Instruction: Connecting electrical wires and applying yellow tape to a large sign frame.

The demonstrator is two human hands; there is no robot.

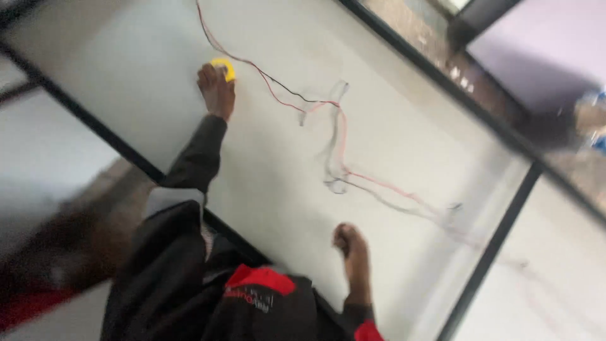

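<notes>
My left hand (216, 88) reaches far out over a white tabletop (271, 164) and grips a small yellow round object (225, 67) with its fingertips. Thin red and black wires (297, 100) run from the top edge past that object, then loop loosely across the table toward the right. My right hand (349, 242) rests near the table's near edge as a closed fist. Nothing shows in it. The wires lie apart from this hand. Both arms wear dark sleeves, and a red patch shows on the jacket (260, 278).
A black frame bar (486, 262) separates this tabletop from another white panel on the right. Another black bar (442, 79) runs along the far side. A brownish floor strip (95, 208) lies at the left. The picture is motion-blurred.
</notes>
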